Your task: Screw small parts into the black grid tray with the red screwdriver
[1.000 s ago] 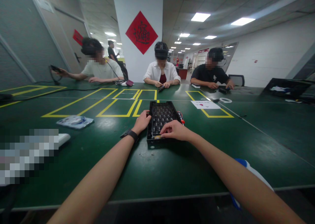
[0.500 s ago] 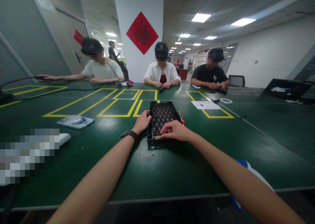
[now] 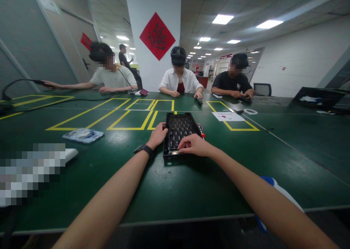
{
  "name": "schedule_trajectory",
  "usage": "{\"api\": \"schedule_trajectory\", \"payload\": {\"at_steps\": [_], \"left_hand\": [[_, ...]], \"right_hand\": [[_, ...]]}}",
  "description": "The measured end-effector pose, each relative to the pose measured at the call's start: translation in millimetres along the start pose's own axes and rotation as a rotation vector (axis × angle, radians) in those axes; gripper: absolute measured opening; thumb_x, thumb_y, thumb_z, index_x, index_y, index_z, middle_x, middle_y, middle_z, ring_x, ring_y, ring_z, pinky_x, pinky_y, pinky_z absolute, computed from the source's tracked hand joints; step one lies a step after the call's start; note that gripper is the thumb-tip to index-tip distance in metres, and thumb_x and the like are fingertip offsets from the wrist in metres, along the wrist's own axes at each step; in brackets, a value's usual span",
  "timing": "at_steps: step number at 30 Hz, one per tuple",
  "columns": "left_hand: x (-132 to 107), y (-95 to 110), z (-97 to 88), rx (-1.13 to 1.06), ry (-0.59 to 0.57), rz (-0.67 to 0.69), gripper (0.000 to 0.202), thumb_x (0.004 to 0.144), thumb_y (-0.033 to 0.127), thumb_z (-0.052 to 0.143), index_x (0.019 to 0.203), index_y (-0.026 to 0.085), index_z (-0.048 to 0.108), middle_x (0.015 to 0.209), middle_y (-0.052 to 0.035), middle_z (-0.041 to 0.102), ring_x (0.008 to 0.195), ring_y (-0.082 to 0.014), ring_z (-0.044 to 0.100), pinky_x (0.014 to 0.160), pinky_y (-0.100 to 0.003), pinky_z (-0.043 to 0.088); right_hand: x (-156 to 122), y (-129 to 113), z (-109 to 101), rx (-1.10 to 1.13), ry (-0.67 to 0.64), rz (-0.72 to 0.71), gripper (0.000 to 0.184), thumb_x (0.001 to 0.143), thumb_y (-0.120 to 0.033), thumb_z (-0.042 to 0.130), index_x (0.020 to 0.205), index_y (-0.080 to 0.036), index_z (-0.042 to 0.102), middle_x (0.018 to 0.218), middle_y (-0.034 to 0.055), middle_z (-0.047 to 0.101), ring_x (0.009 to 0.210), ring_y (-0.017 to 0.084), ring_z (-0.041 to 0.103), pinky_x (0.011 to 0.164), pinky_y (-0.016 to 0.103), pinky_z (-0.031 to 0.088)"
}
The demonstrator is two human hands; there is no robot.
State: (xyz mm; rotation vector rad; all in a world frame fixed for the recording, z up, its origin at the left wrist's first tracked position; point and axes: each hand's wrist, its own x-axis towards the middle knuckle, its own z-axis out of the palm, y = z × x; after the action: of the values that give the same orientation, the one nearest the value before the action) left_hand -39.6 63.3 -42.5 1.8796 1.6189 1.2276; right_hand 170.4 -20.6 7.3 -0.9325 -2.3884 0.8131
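A black tray-like case (image 3: pixel 179 130) with rows of small parts lies on the green table (image 3: pixel 191 183) in front of me. My left hand (image 3: pixel 158 135) grips the case's left edge, fingers curled on the rim; a black watch sits on that wrist. My right hand (image 3: pixel 195 145) rests on the case's near right corner, fingertips pinched at a small yellowish piece (image 3: pixel 175 152) in the near row. A red-handled tool (image 3: pixel 201 130) lies against the case's right side.
A flat blue-and-white packet (image 3: pixel 83 135) lies left of me. A white sheet (image 3: pixel 228 116) and a tape ring (image 3: pixel 251 111) sit far right. Three people sit across the table, working with their hands. Yellow marked boxes (image 3: pixel 128 119) cover the middle. A cable (image 3: pixel 16 85) runs at far left.
My hands have hardly moved. The person in the middle across the table has spread their hands apart, and the person at far left stretched an arm out along the cable.
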Motion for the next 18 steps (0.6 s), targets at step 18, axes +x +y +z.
{"api": "schedule_trajectory", "payload": {"at_steps": [18], "left_hand": [[2.2,-2.8,0.8,-0.002,0.003,0.003,0.039,0.075,0.021,0.046,0.114,0.015,0.051,0.111,-0.0101,0.060,0.104,-0.0222,0.055,0.093,-0.038,0.041]], "right_hand": [[0.6,3.4,-1.1,-0.089,-0.022,-0.023,0.028,0.072,-0.038,0.064,0.085,-0.014,0.072,0.065,0.0023,0.063,0.055,0.008,0.046,0.052,0.020,0.033]]}}
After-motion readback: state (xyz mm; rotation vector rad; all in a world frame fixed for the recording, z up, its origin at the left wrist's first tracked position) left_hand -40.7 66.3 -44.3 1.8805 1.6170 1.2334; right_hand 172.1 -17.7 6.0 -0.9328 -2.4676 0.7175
